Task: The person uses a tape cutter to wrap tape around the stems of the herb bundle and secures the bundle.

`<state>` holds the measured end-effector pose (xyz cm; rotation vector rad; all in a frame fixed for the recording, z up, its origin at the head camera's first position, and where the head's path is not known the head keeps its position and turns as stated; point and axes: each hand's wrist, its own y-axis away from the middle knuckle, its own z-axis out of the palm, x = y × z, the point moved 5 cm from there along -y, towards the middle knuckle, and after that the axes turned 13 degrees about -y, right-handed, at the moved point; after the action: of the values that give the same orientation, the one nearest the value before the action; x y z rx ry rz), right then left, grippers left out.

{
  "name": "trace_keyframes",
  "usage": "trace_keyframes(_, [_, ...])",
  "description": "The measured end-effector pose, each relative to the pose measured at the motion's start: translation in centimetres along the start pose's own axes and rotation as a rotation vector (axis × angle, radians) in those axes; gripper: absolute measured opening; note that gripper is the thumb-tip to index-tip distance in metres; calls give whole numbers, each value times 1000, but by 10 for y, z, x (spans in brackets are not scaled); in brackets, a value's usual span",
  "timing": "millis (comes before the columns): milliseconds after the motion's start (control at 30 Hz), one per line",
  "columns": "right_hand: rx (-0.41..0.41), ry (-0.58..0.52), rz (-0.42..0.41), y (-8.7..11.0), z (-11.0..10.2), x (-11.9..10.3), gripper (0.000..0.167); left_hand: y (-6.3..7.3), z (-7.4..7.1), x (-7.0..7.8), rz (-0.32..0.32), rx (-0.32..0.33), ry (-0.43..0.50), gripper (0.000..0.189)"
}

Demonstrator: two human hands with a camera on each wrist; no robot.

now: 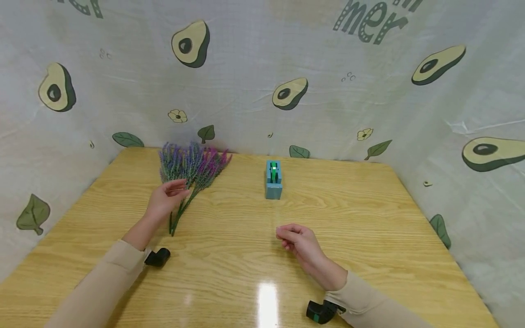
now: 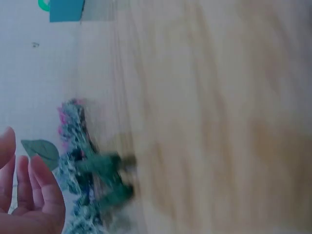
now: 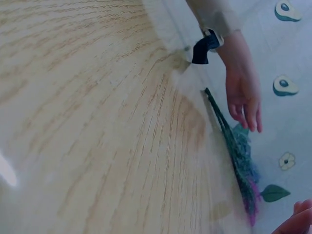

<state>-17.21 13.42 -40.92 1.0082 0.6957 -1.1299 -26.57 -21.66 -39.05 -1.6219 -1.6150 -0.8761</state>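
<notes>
Artificial lavender stems [image 1: 205,171] with purple and magenta blooms lie on the table at the back left, their green stalks toward me. Over the stalks hovers my left hand [image 1: 164,199], fingers loosely bent and thumb apart from them. The left wrist view shows that hand [image 2: 41,202] holding nothing beside the blurred stems [image 2: 75,161]. My right hand [image 1: 303,249] is above the table right of centre, fingers loosely curled, with nothing visible in it. Beyond it stands a blue tape dispenser [image 1: 274,191] with a green reel. Only part of the right hand [image 3: 297,223] shows in its own wrist view.
A wooden table [image 1: 229,264] spreads beneath both hands. Around its back and sides hangs a pale cloth [image 1: 246,50] printed with avocados and leaves. Black wrist cameras sit at the left cuff [image 1: 157,257] and right cuff [image 1: 321,312].
</notes>
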Motion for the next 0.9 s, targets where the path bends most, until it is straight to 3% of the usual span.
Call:
trace_keyframes(133, [13, 0, 3, 0, 0, 1, 10, 5, -11, -11, -73, 18, -38, 55])
trace_keyframes(233, [18, -1, 3, 0, 0, 1, 9, 6, -15, -19, -141, -3, -50, 62])
trace_keyframes(467, [13, -2, 6, 0, 1, 1, 8, 3, -15, -33, -247, -169, -26, 86])
trace_keyframes(633, [10, -2, 9, 0, 1, 2, 7, -1, -5, -33, -254, -284, -113, 97])
trace_keyframes(900, [5, -6, 13, -1, 0, 3, 9, -1, 3, -21, -190, -299, -325, 102])
